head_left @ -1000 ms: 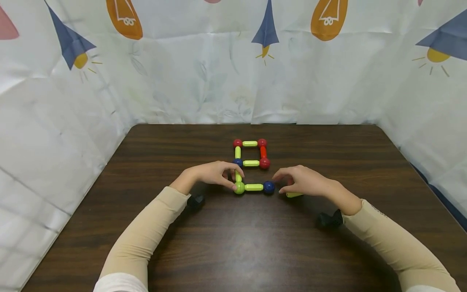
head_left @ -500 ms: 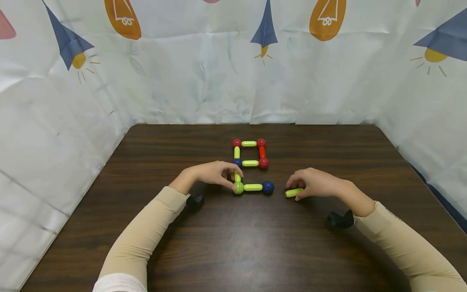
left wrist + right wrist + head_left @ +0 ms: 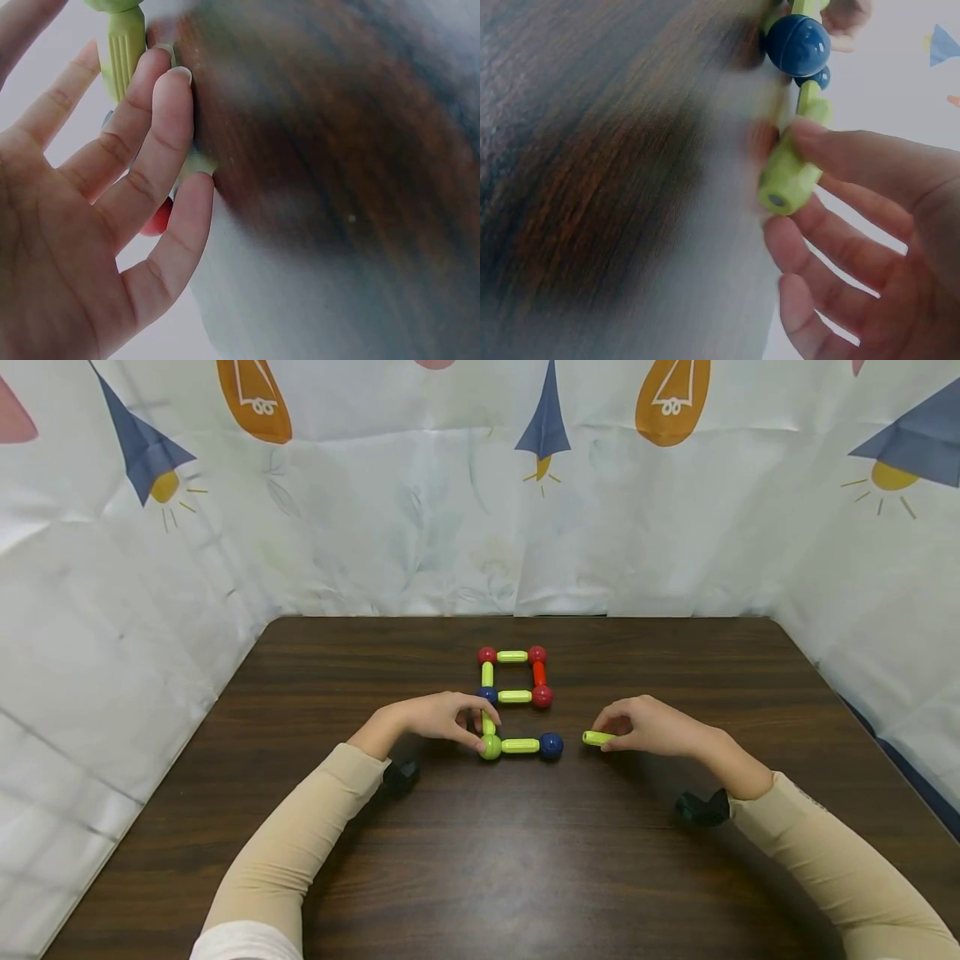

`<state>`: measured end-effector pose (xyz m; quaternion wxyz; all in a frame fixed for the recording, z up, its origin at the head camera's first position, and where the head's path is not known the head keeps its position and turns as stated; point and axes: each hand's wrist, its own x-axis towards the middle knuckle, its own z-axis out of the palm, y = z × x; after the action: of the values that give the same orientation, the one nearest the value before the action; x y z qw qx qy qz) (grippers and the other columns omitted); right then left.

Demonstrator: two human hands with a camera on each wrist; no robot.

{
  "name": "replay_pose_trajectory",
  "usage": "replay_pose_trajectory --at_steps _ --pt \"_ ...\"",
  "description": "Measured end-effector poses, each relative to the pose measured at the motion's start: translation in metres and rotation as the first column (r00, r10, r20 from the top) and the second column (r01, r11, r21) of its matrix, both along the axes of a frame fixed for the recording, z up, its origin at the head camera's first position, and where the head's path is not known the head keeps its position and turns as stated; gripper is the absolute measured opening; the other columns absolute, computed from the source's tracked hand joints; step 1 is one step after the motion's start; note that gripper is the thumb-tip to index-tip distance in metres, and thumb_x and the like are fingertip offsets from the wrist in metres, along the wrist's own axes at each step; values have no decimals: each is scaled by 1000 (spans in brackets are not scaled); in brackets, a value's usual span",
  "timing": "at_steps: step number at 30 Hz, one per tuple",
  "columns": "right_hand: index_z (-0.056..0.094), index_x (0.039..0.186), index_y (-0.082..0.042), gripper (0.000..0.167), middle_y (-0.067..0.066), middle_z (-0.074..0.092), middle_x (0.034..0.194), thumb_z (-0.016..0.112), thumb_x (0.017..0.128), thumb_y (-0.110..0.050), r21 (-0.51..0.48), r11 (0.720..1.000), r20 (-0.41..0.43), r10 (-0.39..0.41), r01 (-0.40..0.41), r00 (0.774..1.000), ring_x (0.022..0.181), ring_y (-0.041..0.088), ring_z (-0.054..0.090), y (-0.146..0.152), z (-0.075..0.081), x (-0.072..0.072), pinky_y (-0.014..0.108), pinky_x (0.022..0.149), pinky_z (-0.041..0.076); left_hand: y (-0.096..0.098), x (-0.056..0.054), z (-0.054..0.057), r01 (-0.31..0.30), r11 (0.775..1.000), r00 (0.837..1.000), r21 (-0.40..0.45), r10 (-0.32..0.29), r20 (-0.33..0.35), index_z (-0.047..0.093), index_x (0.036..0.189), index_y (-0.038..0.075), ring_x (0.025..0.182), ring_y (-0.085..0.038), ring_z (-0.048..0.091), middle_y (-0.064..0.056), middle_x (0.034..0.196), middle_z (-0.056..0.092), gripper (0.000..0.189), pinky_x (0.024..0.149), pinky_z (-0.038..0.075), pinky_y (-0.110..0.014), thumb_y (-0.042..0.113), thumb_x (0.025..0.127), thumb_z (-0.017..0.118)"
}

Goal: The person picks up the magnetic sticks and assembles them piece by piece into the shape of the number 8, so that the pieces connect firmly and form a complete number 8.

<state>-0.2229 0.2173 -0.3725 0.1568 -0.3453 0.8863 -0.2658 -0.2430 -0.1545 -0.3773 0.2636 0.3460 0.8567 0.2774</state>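
Observation:
On the dark wooden table lies a flat frame of magnetic sticks and balls. A square with red balls (image 3: 542,696) and a dark blue corner ball (image 3: 487,694) forms its far part. From that corner a yellow-green stick comes toward me to a green ball (image 3: 491,747), then another stick (image 3: 521,746) runs right to a blue ball (image 3: 551,746). My left hand (image 3: 442,717) holds the frame at the green ball, thumb on the ball and fingers around the stick. My right hand (image 3: 648,727) pinches a loose yellow-green magnetic stick (image 3: 791,176), apart from the blue ball and right of it.
The wooden tabletop (image 3: 480,860) reaches toward me in front of the hands. A white printed cloth (image 3: 375,527) hangs behind the table and along both sides. Dark wrist cameras (image 3: 701,808) sit under both forearms.
My right hand has drawn back to the right from the blue ball, then turned the loose stick and moved it slightly away from me. The left hand and the frame have stayed put.

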Motion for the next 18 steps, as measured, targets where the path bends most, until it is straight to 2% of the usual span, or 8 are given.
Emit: replay_pose_trajectory --at_steps 5,8,10,11,14,16,18 --pt "74 112 -5 21 -1 71 98 77 94 -16 -76 994 77 -73 79 994 87 17 64 -4 0 -7 33 76 54 0 0 0 0 1000 1000 0 0 4 65 130 15 89 -19 55 -4 106 61 41 77 45 -32 28 94 78" --pt "71 117 2 27 5 71 103 74 96 -14 -151 981 180 -92 119 979 92 21 65 -7 -2 -12 33 77 55 -1 0 0 1 1000 1000 1 -1 6 65 130 15 89 -19 55 -4 106 61 41 77 45 -31 28 94 79" --pt "67 121 5 31 8 70 106 72 97 -14 -206 962 288 -117 181 950 93 22 65 -10 -3 -16 32 79 55 0 0 1 2 1000 1000 4 -2 6 65 130 14 88 -19 55 -4 106 61 41 77 46 -32 28 94 79" --pt "65 123 6 33 9 69 107 71 97 -15 -229 948 347 -133 221 928 94 22 65 -11 -4 -18 32 80 55 0 1 1 1 1000 1000 4 -1 7 65 130 14 89 -19 55 -4 106 61 41 78 46 -32 28 94 79" --pt "58 128 8 39 10 68 109 69 99 -15 -287 896 512 -155 338 845 95 22 66 -17 -8 -22 32 84 56 0 1 2 -2 1000 1000 1 2 7 65 130 14 90 -19 55 -4 107 61 41 78 46 -32 28 94 78" --pt "55 130 9 41 9 68 108 68 100 -16 -304 872 573 -156 385 805 95 21 67 -21 -10 -24 31 86 56 0 1 2 -6 1000 1000 -1 6 9 65 131 14 91 -19 55 -4 107 61 42 78 46 -32 28 94 79" --pt "53 131 9 41 8 69 105 66 101 -16 -314 857 609 -148 408 779 94 19 68 -25 -12 -25 30 86 56 0 1 2 -9 1000 1000 1 9 13 65 131 14 91 -19 55 -4 107 61 42 78 46 -32 28 93 79"
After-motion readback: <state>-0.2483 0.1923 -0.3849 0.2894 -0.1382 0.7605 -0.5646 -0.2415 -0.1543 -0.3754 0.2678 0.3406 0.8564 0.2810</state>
